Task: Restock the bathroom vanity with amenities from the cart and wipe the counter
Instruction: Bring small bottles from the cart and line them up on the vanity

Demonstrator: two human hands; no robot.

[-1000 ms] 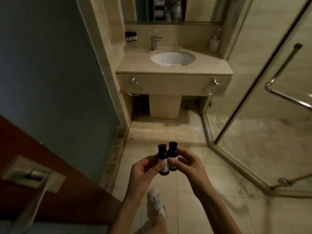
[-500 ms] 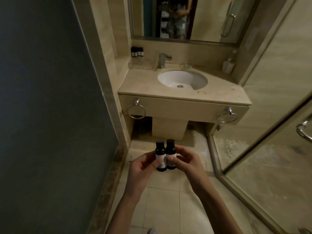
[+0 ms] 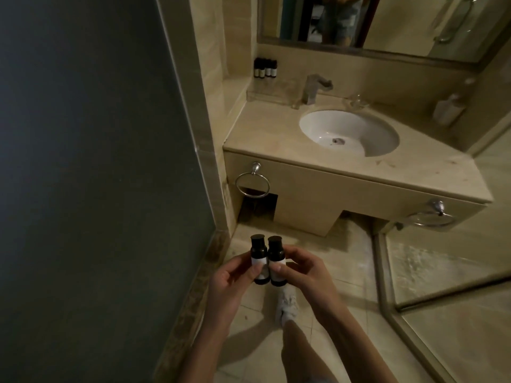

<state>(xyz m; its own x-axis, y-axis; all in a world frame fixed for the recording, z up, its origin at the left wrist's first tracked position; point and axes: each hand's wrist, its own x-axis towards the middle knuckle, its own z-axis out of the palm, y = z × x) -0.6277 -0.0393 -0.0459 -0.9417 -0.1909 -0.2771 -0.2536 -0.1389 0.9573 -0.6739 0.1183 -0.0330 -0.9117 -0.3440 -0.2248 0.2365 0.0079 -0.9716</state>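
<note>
So far the job looks barely begun. The tabletop [image 3: 262, 134] around the basin [image 3: 348, 131] shows faint marks toward its right front edge, and no cloth is in sight, so the wiping seems still to come. A short row of bottles [image 3: 265, 68] already stands in the back left corner against the wall. The new stock has not reached it. The left hand [image 3: 232, 283] pinches the left bottle [image 3: 65, 258] between thumb and fingers, and the right hand [image 3: 307, 275] pinches the right bottle [image 3: 276, 261] the same way. Both bottles are upright, capped, side by side and touching, held over the floor [image 3: 345, 272] well short of the vanity. Setting them down beside the row is probably the next step, then any further trips to the cart, which is out of view.

Against the frame half a second earlier, the vanity sits closer and fills more of the view, and the mirror [image 3: 401, 23] has slid mostly off the top edge. A white shoe [image 3: 287, 302] now shows below the hands, mid-step toward the basin. The hands and bottles keep the same pose, with no change of grip.
</note>
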